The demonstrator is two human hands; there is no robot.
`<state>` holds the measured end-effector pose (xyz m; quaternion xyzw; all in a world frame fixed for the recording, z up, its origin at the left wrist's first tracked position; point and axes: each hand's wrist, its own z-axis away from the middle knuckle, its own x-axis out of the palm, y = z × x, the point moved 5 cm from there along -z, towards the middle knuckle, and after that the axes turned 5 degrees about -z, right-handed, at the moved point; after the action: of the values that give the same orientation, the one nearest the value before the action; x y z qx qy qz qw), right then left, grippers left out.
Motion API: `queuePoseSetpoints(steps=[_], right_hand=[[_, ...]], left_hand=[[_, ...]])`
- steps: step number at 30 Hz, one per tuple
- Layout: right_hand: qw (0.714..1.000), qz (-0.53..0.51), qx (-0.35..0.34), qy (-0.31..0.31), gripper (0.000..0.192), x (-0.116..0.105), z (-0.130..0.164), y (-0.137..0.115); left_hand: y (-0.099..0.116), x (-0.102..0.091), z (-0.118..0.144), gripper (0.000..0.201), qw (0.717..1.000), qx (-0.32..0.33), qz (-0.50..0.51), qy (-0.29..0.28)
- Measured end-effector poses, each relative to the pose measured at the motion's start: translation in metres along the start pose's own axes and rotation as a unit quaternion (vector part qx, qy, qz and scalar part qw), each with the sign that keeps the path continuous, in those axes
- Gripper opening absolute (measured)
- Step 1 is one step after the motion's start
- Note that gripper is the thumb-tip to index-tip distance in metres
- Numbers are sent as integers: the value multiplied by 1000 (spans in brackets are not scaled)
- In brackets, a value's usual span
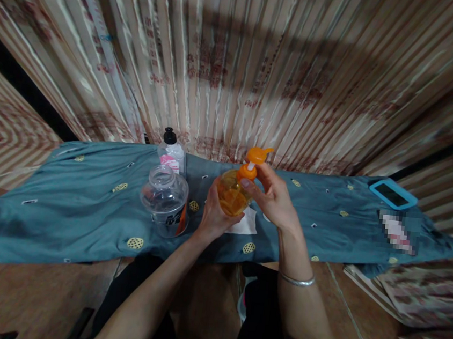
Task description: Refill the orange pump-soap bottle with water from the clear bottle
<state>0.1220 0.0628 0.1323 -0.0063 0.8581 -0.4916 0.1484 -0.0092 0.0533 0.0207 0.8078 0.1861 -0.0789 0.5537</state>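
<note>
An orange pump bottle point(231, 194) is held upright over the blue cloth-covered surface point(85, 203). My left hand point(212, 216) wraps around the bottle's body from below and behind. My right hand point(274, 196) grips the orange pump collar at the neck, thumb and fingers pinched on it; the pump nozzle point(258, 154) points right above my fingers. Beneath the bottle a white tissue point(247, 223) lies on the cloth.
A clear empty plastic jar point(165, 198) stands left of my hands, with a clear bottle with black cap point(171, 153) behind it. A phone in a blue case point(393, 194) lies at the far right. Striped curtain hangs behind; papers lie on the floor at right.
</note>
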Motion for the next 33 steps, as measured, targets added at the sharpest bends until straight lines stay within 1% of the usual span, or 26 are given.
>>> queuePoseSetpoints(steps=[2,4,5,6,7,9,10,11,12,13,15,17,18,19,20,22,24,25,27,29,30,31,32,33], right_hand=[[997,53,8,62,51,-3,1,-1],[987,99,19,129,48,-6,2,-1],[983,104,19,147,44,-8,2,-1],[985,93,12,145,39,-8,2,-1],[990,65,4,123,34,-7,2,-1],[999,-14,-5,47,27,-3,1,0],[999,-47,-7,14,27,-1,1,0],[998,-61,-6,-4,30,0,1,0],[999,-54,-3,-2,35,-1,2,0],[999,-28,-1,17,41,-2,2,1],[995,45,8,83,48,-5,2,0],[986,94,24,138,45,-8,3,0],[985,93,25,146,41,-8,4,0],[988,75,21,136,37,-7,3,-1],[993,43,14,110,32,-5,3,-1],[998,-40,4,39,26,0,2,-2],[996,-93,4,-6,28,3,2,-2],[996,-93,6,-9,32,3,2,-2],[999,-45,6,27,43,1,2,0],[996,19,11,92,49,-3,3,2],[992,42,12,122,47,-6,3,3],[989,50,10,139,43,-7,4,3],[989,44,6,138,38,-7,3,3],[992,30,-1,120,33,-7,3,2]], left_hand=[[0,1,0,113,1000,-5,-2,-1],[0,2,1,113,1000,-6,-2,-2],[1,2,1,113,1000,-6,-2,-3],[1,2,1,113,1000,-6,-2,-3],[1,2,1,113,1000,-7,-1,-2],[1,1,1,113,1000,-6,3,2],[1,1,1,113,1000,-4,5,4],[1,1,0,114,1000,-2,7,6],[1,1,0,114,1000,0,8,8],[1,1,0,114,1000,0,6,10],[1,2,0,114,1000,-1,3,11],[1,2,1,113,1000,-5,2,8],[1,3,1,112,1000,-6,4,6],[1,3,1,112,1000,-8,6,4],[2,2,1,113,1000,-9,7,2],[2,2,1,113,1000,-10,10,3],[3,1,1,113,1000,-8,12,3],[3,1,1,112,1000,-6,12,3],[3,2,1,112,1000,-7,7,1],[3,3,1,113,1000,-11,-2,0],[3,3,1,113,1000,-13,-4,0],[2,3,1,114,1000,-14,-4,0],[2,4,1,114,1000,-14,-2,1],[2,3,1,114,1000,-13,1,3]])
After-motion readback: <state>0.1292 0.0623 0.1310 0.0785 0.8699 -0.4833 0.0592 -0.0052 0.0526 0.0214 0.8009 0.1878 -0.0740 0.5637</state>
